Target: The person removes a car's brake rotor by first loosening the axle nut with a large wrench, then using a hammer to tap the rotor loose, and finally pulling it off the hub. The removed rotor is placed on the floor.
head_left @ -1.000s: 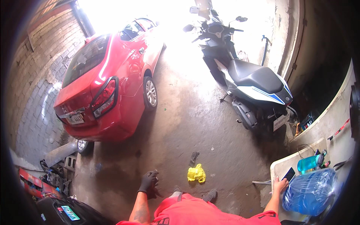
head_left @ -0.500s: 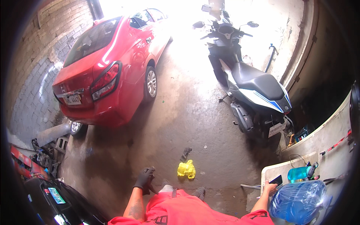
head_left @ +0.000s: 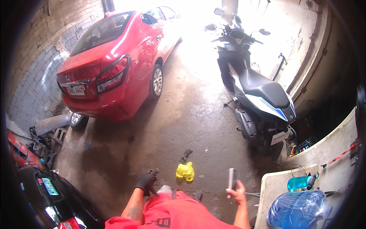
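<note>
My bare right hand [head_left: 239, 194] holds a phone [head_left: 231, 180] upright by its lower end, left of the pale table [head_left: 268, 187]. The phone is seen nearly edge-on. In front of my red shirt, my left hand [head_left: 145, 180] wears a dark glove with its fingers curled in; whatever may be inside them is hidden. On the floor ahead of my feet lies a crumpled yellow plastic bag [head_left: 185, 171], with a dark glove [head_left: 186, 155] just beyond it.
A red car [head_left: 110, 84] stands ahead on the left, a white and black scooter [head_left: 259, 91] on the right. The table bears a teal bottle [head_left: 299, 183] and a large plastic-wrapped blue water jug [head_left: 295, 209]. A black vehicle [head_left: 38, 191] is at the near left.
My right hand has lifted the phone off the table and brought it left, over the floor. My left hand stays curled in about the same place. The view has shifted slightly.
</note>
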The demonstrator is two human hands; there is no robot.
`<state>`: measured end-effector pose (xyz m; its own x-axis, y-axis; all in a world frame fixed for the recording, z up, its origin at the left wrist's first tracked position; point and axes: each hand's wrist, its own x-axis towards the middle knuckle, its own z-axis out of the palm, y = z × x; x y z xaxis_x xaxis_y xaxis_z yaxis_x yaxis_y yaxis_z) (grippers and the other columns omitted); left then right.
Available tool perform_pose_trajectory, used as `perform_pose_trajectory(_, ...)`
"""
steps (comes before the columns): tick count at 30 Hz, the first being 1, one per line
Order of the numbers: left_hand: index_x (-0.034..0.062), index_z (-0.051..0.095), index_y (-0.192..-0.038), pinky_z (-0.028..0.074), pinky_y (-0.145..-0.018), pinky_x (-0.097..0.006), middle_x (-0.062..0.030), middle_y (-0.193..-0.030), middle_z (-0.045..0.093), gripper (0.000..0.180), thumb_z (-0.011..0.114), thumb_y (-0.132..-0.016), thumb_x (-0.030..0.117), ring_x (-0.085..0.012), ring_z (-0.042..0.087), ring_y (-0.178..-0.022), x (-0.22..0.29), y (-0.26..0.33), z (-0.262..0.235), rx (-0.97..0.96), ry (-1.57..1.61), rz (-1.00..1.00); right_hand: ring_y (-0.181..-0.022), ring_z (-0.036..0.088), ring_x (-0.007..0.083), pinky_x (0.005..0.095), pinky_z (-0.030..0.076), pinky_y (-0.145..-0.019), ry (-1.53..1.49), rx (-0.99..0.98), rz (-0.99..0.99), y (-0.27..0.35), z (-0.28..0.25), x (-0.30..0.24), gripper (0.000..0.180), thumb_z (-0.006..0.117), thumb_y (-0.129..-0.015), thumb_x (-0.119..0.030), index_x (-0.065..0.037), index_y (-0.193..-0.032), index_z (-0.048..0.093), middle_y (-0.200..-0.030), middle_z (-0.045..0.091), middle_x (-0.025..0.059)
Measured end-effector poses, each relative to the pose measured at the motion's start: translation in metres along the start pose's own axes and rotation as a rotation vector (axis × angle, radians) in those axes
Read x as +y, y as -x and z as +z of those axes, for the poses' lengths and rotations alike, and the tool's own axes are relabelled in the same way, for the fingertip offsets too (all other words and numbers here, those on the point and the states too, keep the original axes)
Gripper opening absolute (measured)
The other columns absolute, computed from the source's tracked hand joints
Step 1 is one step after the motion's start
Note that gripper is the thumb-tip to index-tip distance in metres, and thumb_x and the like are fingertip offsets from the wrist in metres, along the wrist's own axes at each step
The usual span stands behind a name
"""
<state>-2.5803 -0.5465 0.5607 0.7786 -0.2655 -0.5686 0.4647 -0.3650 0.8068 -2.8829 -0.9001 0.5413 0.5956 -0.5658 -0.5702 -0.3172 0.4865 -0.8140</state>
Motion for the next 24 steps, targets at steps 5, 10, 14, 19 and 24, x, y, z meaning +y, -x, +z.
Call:
perform_pose_trajectory(5, 0.002, 0.065, -0.099, 0.045, -0.054, -0.033, -0.0019, -0.07, 0.055, 0.042, 0.066, -0.09, 0.042, -0.0134, 0.05, -0.062, 0.006, 0.008, 0.021, -0.072, -0.065, -0.037, -0.089, 0.064, 0.0153, 0.0312, 0.057, -0.073, -0.252, -0.339, -0.11, -0.011, 0.066, 0.033, 0.069, 0.082, -0.068, -0.001, 0.003, -0.128, 0.048, -0.107, 0.062, 0.0096)
perform_pose_trajectory(10, 0.0014, 0.065, -0.101, 0.051, -0.06, -0.037, -0.0043, -0.072, 0.057, 0.046, 0.063, -0.09, 0.046, -0.0176, 0.057, -0.066, 0.004, 0.031, 0.008, -0.139, -0.001, -0.182, -0.096, 0.066, 0.024, 0.0303, 0.057, -0.079, -0.43, -0.56, 0.028, -0.013, 0.087, 0.035, 0.07, 0.079, -0.07, -0.001, 0.005, -0.131, 0.044, -0.12, 0.061, 0.0189)
perform_pose_trajectory(14, 0.001, 0.064, -0.102, 0.052, -0.049, -0.037, -0.0067, -0.075, 0.058, 0.046, 0.061, -0.09, 0.046, -0.018, 0.058, -0.06, -0.029, 0.035, -0.019, -0.102, -0.056, -0.036, -0.098, 0.066, 0.0267, 0.0309, 0.057, -0.076, -0.381, -0.57, 0.139, -0.004, 0.104, 0.03, 0.081, 0.079, -0.07, -0.002, 0.0, -0.139, 0.036, -0.122, 0.06, 0.0214)
perform_pose_trajectory(19, 0.0052, 0.063, -0.095, 0.044, -0.05, -0.027, -0.0004, -0.071, 0.053, 0.042, 0.062, -0.091, 0.047, -0.0093, 0.05, -0.059, -0.043, 0.054, -0.058, -0.051, 0.017, -0.007, -0.091, 0.064, 0.0206, 0.0327, 0.055, -0.074, -0.078, -0.567, 0.171, 0.0, 0.145, 0.025, 0.084, 0.077, -0.072, 0.001, -0.006, -0.143, 0.032, -0.11, 0.064, 0.0189)
perform_pose_trajectory(24, 0.0047, 0.064, -0.096, 0.045, -0.054, -0.025, 0.0, -0.072, 0.056, 0.042, 0.062, -0.092, 0.046, -0.0087, 0.05, -0.059, -0.064, 0.065, -0.122, -0.004, 0.042, 0.032, -0.087, 0.061, 0.0135, 0.0297, 0.051, -0.076, 0.289, -0.705, 0.108, -0.017, 0.231, 0.046, 0.078, 0.082, -0.069, 0.001, -0.001, -0.134, 0.039, -0.102, 0.063, 0.0061)
